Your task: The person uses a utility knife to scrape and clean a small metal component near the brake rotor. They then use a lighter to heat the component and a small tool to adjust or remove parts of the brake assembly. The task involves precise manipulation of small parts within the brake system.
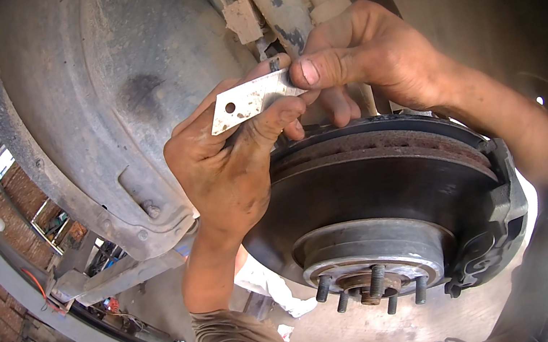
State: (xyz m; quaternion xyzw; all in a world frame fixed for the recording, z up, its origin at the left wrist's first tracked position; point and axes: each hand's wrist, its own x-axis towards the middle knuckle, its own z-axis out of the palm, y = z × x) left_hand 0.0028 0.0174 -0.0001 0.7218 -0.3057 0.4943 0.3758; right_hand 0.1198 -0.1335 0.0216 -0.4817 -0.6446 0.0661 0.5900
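Note:
Both my hands hold a thin flat metal plate (248,99) with a round hole near its pointed left end. My left hand (231,156) grips it from below with thumb and fingers. My right hand (364,56) pinches its right end, thumb on top. The plate sits just above the upper rim of a rusty brake disc (377,175), whose hub (370,256) carries several threaded wheel studs (378,281). A dark brake caliper (495,220) clamps the disc's right side.
A dusty wheel-arch liner (94,107) curves over the upper left. A suspension strut (277,2) and brackets stand behind my hands. Below left lie a lift arm (116,275), a concrete floor and a brick wall (5,226).

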